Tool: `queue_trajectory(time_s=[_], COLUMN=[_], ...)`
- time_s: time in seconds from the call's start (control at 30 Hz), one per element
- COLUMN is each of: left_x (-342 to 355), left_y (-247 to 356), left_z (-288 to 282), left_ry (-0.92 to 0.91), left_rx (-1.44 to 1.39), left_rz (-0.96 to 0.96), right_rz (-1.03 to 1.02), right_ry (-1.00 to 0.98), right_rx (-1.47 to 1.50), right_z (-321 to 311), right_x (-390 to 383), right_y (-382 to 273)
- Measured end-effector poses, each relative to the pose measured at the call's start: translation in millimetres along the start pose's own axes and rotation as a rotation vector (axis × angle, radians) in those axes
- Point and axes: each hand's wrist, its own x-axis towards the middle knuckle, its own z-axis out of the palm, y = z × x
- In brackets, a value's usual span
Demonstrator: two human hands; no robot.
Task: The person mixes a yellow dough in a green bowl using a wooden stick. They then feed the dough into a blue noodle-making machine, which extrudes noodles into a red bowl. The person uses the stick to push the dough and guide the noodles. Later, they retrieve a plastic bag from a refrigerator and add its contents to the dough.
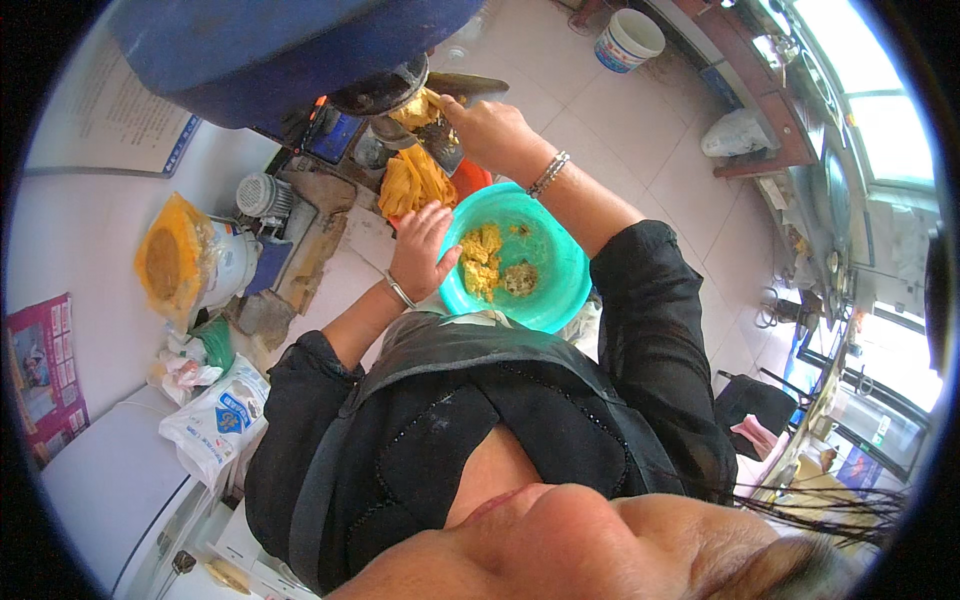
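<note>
My right hand (490, 132) reaches up to the outlet (385, 92) of a dark blue machine (290, 50). Its fingers close on something beside yellow material (413, 110) and a grey metal piece (440, 142); I cannot make out what they hold. Below, a teal basin (555, 265) contains crumbly yellow lumps (480, 262) and a small pale, grainy heap (519, 279). My left hand (417, 250) lies at the basin's left rim, fingers stretched out, holding nothing. Just beyond its fingertips, a pile of yellow strips (415, 183) sits next to a red container (470, 178).
A grey motor (264, 196) and a bucket covered with orange plastic (180, 258) stand at left, above a white package (218, 420). A white bucket (628, 42) is on the tiled floor at the far right. Wooden furniture (765, 130) lines the right side.
</note>
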Motion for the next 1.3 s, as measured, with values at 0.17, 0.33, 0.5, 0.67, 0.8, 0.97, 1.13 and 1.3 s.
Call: queue_trajectory(time_s=[0.17, 0.33, 0.5, 0.67, 0.8, 0.97, 1.13, 1.3], left_x=[-7, -30, -42, -44, -41, -34, -34, -45], left_y=[4, -4, -7, -12, -15, -16, -17, -37], left_z=[9, 26, 38, 48, 51, 58, 54, 55], left_ry=[-0.072, -0.118, -0.280, -0.362, -0.396, -0.430, -0.464, -0.512], left_rx=[-0.203, -0.354, -0.511, -0.528, -0.476, -0.483, -0.566, -0.540], left_rz=[-0.045, -0.180, -0.327, -0.303, -0.241, -0.189, -0.250, -0.271], right_rz=[0.078, 0.192, 0.138, 0.081, 0.068, 0.113, 0.258, 0.363], right_ry=[-0.026, -0.030, -0.053, -0.025, -0.003, 0.089, 0.120, 0.029], right_rx=[0.077, 0.158, 0.138, 0.090, 0.087, 0.223, 0.479, 0.203], right_z=[-25, -29, -10, 0, 13, 19, -8, -7], right_x=[-17, -64, -52, -43, -36, -22, -41, -40], right_y=[8, 2, -8, -11, -13, -11, -10, -14])
